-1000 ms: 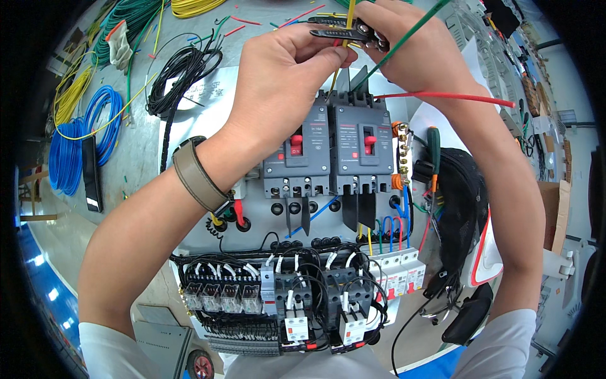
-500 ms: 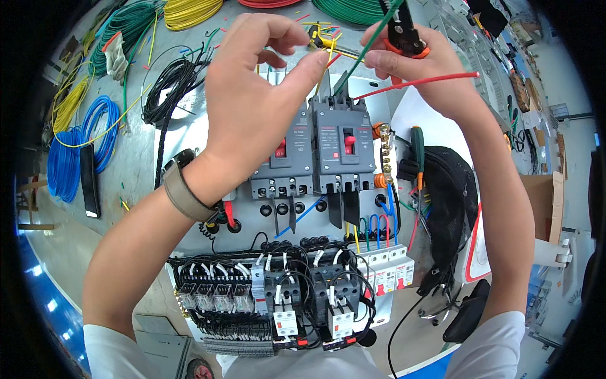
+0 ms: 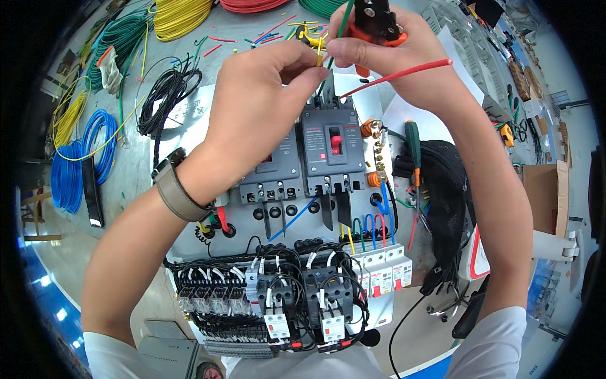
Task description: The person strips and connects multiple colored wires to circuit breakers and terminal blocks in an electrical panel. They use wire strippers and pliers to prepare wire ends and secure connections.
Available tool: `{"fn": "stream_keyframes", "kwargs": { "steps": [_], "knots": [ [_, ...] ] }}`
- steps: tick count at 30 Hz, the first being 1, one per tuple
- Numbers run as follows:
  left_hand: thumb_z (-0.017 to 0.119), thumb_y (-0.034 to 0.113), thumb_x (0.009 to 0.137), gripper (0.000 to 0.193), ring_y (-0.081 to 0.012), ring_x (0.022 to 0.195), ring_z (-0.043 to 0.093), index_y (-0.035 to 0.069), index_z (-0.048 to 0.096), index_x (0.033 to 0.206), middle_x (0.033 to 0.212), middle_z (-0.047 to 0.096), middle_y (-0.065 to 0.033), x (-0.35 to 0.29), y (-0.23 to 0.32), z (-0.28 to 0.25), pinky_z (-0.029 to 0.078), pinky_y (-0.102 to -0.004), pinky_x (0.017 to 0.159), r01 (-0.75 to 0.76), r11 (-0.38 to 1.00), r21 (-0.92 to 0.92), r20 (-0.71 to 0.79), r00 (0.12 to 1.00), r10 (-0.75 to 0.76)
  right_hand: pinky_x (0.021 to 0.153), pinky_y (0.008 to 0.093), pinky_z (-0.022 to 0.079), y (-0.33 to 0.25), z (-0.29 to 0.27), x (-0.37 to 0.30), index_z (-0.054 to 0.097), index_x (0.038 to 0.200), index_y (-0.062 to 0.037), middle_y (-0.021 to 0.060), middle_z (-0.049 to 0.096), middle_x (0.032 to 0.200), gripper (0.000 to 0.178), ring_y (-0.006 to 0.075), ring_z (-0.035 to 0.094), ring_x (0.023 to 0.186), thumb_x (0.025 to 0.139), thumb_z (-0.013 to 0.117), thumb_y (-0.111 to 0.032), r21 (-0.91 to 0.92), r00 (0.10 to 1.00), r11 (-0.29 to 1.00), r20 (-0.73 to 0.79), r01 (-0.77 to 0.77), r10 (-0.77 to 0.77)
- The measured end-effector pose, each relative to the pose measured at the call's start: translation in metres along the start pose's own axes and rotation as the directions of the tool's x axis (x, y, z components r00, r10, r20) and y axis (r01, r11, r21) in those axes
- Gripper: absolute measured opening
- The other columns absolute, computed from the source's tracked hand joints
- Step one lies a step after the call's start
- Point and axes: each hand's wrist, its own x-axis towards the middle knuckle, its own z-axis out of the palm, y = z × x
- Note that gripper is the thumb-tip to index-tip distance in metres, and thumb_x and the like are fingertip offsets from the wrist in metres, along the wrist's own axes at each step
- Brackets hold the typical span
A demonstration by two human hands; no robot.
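My left hand (image 3: 265, 95), a watch on its wrist, is closed in a pinch at the yellow wire (image 3: 320, 52), above the left moulded-case breaker (image 3: 271, 169). My right hand (image 3: 394, 57) grips a wire stripper (image 3: 376, 22) with a black head and orange handles. Its thumb and forefinger touch the upright green wire (image 3: 346, 20), close to my left fingertips. A stiff red wire (image 3: 404, 72) slants up rightward from the top of the right breaker (image 3: 333, 146), passing in front of my right wrist. My left hand hides the left breaker's upper part.
The mounting plate carries relays (image 3: 218, 300), contactors (image 3: 328, 294), small breakers (image 3: 382, 273) and a brass terminal bar (image 3: 379, 148). Wire coils, blue (image 3: 68, 177) and yellow (image 3: 182, 18), lie left and behind. A screwdriver (image 3: 413, 148) and black bag (image 3: 442, 202) are on the right.
My left hand has moved from open fingers to a pinch at the yellow wire. My right hand with the stripper has shifted left toward it. The whole view has shifted slightly.
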Motion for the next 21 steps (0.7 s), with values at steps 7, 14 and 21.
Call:
{"fn": "stream_keyframes", "kwargs": {
  "steps": [7, 14, 21],
  "knots": [
    [0.074, 0.014, 0.097, 0.018, -0.0117, 0.078, 0.068, -0.003, 0.078, 0.105, 0.086, 0.076, -0.0077, 0.009, -0.002, 0.012, 0.052, -0.0274, 0.072, -0.019, 1.000, -0.014, -0.063, 0.998, 0.018, 0.075, 0.0259, 0.051, -0.006, 0.003, -0.003, 0.061, 0.092, -0.0023, 0.0004, 0.067, 0.087, 0.019, 0.0076, 0.060, 0.082, 0.093, 0.080, -0.005, -0.076, 0.987, 0.993, -0.127, 0.089, -0.098],
    [0.073, 0.014, 0.100, 0.019, -0.0073, 0.081, 0.065, -0.003, 0.078, 0.108, 0.091, 0.078, -0.0060, 0.006, -0.008, 0.022, 0.051, -0.0245, 0.074, 0.013, 0.979, -0.204, -0.123, 0.992, -0.039, 0.066, 0.0237, 0.047, -0.004, 0.006, -0.004, 0.062, 0.092, -0.0023, -0.0007, 0.066, 0.082, 0.018, 0.0067, 0.059, 0.074, 0.091, 0.080, -0.003, -0.089, 0.956, 0.968, -0.156, 0.236, -0.247],
    [0.067, 0.004, 0.101, 0.009, -0.0093, 0.087, 0.069, -0.003, 0.072, 0.104, 0.094, 0.078, -0.0078, 0.007, -0.008, 0.024, 0.052, -0.0249, 0.075, 0.133, 0.872, -0.471, -0.062, 0.981, -0.183, 0.070, 0.0245, 0.051, -0.005, 0.014, 0.001, 0.065, 0.094, -0.0003, 0.0007, 0.067, 0.084, 0.014, 0.0077, 0.063, 0.076, 0.092, 0.078, -0.002, 0.012, 0.958, 0.971, -0.166, 0.239, -0.234]
  ]
}}
